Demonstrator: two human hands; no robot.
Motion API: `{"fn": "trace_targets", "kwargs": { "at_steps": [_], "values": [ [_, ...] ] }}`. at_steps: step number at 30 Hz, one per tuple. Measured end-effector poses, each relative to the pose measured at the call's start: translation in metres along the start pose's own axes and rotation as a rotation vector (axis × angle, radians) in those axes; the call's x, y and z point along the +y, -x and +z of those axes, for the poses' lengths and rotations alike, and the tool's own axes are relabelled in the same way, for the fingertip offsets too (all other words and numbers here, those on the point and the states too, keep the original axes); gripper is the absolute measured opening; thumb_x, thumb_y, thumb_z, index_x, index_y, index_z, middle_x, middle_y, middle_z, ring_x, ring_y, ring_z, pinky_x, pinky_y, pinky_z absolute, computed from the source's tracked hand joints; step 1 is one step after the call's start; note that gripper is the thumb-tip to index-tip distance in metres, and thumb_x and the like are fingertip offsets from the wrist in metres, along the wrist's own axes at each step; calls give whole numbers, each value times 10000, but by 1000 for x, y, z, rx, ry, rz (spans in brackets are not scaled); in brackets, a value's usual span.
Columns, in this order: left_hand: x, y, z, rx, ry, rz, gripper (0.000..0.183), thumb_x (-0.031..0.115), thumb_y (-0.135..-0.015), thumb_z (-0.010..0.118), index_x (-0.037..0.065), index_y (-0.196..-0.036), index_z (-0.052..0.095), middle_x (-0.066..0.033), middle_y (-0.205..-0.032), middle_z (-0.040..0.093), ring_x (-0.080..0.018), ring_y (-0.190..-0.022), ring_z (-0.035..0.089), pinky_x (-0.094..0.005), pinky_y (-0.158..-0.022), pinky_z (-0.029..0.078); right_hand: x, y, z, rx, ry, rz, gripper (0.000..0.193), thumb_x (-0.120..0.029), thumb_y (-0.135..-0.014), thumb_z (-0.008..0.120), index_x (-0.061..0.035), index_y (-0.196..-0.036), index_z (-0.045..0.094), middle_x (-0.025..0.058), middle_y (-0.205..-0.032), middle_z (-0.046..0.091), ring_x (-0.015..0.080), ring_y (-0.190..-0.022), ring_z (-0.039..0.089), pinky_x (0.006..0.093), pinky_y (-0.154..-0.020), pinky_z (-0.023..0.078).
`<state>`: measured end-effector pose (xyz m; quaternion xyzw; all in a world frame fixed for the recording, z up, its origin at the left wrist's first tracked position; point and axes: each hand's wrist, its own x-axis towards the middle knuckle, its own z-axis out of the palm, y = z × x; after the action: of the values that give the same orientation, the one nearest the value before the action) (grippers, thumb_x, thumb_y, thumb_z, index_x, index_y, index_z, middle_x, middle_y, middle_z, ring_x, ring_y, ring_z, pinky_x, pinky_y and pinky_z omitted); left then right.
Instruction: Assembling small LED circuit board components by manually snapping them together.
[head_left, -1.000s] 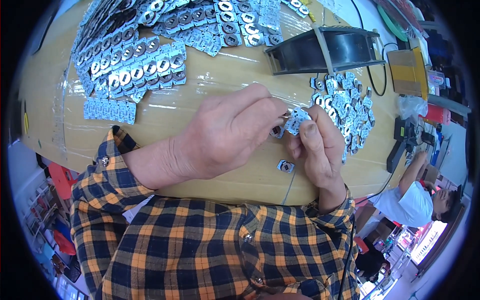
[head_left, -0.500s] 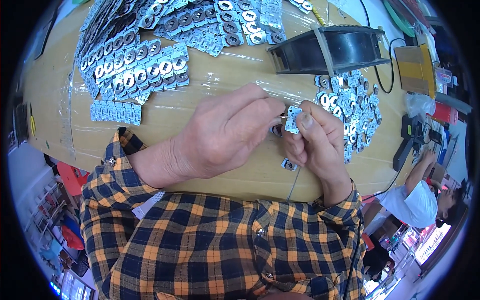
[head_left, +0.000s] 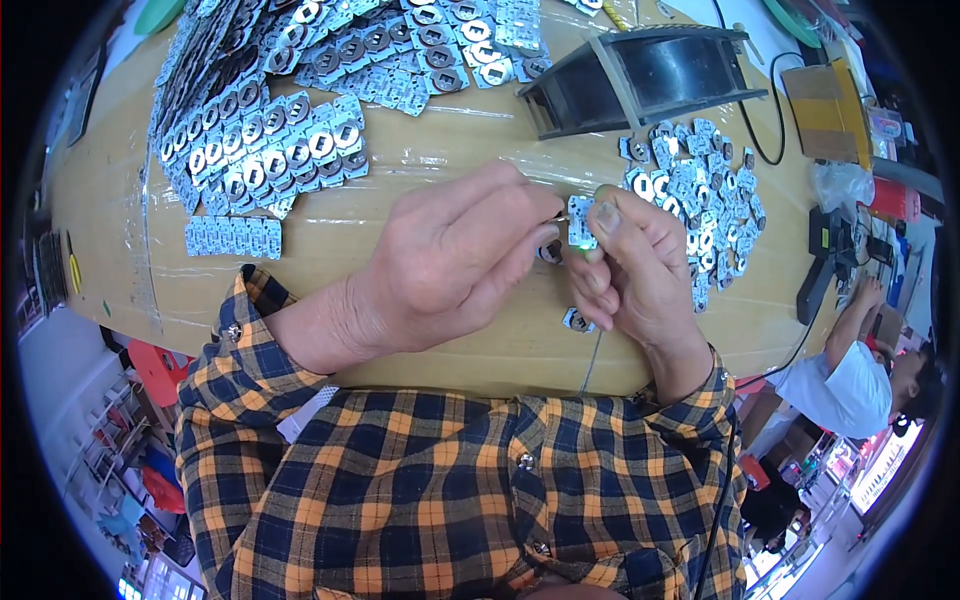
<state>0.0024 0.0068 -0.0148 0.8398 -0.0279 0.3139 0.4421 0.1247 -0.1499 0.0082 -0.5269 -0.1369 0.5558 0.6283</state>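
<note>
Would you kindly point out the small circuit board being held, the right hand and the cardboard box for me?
Small circuit board [head_left: 580,222]: head view, middle of its visible face.
Right hand [head_left: 640,250]: head view, middle of the hand.
Cardboard box [head_left: 826,115]: head view, side facing the camera.

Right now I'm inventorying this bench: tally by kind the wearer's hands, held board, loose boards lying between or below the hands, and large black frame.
Hands (left hand, right hand): 2
Held board: 1
Loose boards: 2
Large black frame: 1
Total: 6
</note>
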Motion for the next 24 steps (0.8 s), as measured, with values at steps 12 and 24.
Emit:
{"fn": "trace_targets", "kwargs": {
  "at_steps": [12,24],
  "values": [
    [0,1,-15,-71,23,-190,109,-13,-841,644,-19,-950,644,-82,-763,635,-116,-606,584,-224,-528,432,1,3,-12,361,1164,-605,261,-75,-951,544,9,-707,504,40,-578,478,103,-479,451,286,-442,341],
    [1,2,-16,29,675,-696,233,68,-912,635,-34,-1120,608,-48,-918,660,-76,-711,626,-196,-583,509,9,-10,-2,243,1866,-951,107,-68,-730,656,-31,-782,570,110,-898,610,254,-765,553,389,-682,420]
  ]
}}
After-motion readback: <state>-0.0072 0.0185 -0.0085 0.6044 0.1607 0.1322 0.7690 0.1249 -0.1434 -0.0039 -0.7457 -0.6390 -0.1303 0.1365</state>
